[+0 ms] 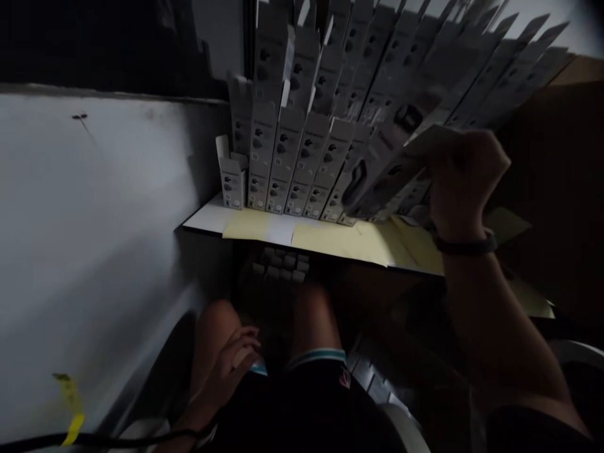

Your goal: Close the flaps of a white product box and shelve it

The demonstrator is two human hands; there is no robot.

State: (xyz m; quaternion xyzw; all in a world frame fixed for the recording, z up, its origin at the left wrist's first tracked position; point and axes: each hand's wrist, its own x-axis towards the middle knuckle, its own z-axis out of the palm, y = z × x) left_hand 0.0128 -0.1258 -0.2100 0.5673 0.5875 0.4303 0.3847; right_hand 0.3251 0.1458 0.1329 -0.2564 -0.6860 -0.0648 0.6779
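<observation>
Pinching a tilted box (389,177) in the right hand (465,162) at two o'clock; resting the left hand (231,366), half-open, at seven. Seemingly unfinished, with many upright boxes (284,156) at twelve unclosed.

Boxes (309,160) on table (330,242) beside wall (104,214)

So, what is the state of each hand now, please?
Left hand: open, holding nothing visible.
Right hand: closed, gripping a printed box near its top.
</observation>
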